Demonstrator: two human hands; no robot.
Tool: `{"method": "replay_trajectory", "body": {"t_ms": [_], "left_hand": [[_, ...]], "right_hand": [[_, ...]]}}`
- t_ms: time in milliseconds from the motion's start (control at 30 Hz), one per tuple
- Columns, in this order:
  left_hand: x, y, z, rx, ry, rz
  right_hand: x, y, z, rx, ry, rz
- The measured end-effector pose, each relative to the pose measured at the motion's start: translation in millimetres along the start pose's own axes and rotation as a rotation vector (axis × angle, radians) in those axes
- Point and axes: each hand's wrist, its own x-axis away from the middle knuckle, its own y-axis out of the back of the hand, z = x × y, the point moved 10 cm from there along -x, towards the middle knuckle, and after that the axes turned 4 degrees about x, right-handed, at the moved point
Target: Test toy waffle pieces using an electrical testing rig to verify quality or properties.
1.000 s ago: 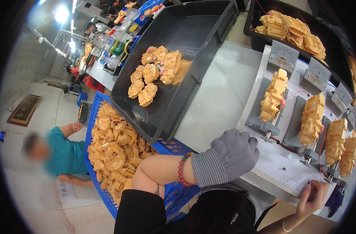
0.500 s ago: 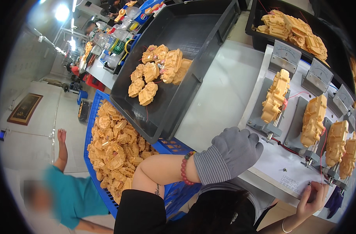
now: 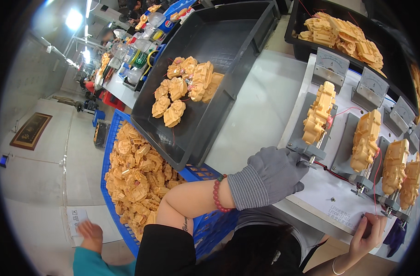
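Observation:
My left hand (image 3: 273, 178), in a grey knit glove, is beside the front of the nearest test fixture (image 3: 306, 148). Its thumb stands apart from the bent fingers, whose tips come close to a small metal lever (image 3: 309, 164); contact is unclear. A tan plastic gearbox-like housing (image 3: 319, 112) sits in that fixture. At the table's front edge, my bare right hand (image 3: 372, 232) is closed, thumb and fingers curled around a dark spot I cannot make out. Near it hangs a red wire (image 3: 375, 193). More tan housings (image 3: 366, 138) stand in the neighbouring fixtures.
Analog meters (image 3: 330, 66) stand behind the fixtures. A black tray (image 3: 205, 129) with several housings lies left, above a heaped blue crate (image 3: 109, 161); another black bin (image 3: 295, 41) is at the far right. A small screw (image 3: 333, 199) lies on the table. A co-worker's hand (image 3: 91, 234) shows lower left.
My left hand has shifted slightly, and its thumb has parted from the fingers by the lever. My right hand stays put. The co-worker has moved lower, their raised arm now down.

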Motion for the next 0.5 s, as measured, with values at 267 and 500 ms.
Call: {"method": "replay_trajectory", "body": {"t_ms": [267, 500], "left_hand": [[-0.2, -2.0, -2.4, -0.005, -0.008, 0.008], [1.4, -0.6, -5.1, -0.032, -0.025, -0.008]], "right_hand": [[-2.8, -1.6, 2.3, -0.025, -0.038, -0.004], [-3.3, -0.5, 2.6, -0.035, -0.024, -0.023]]}}
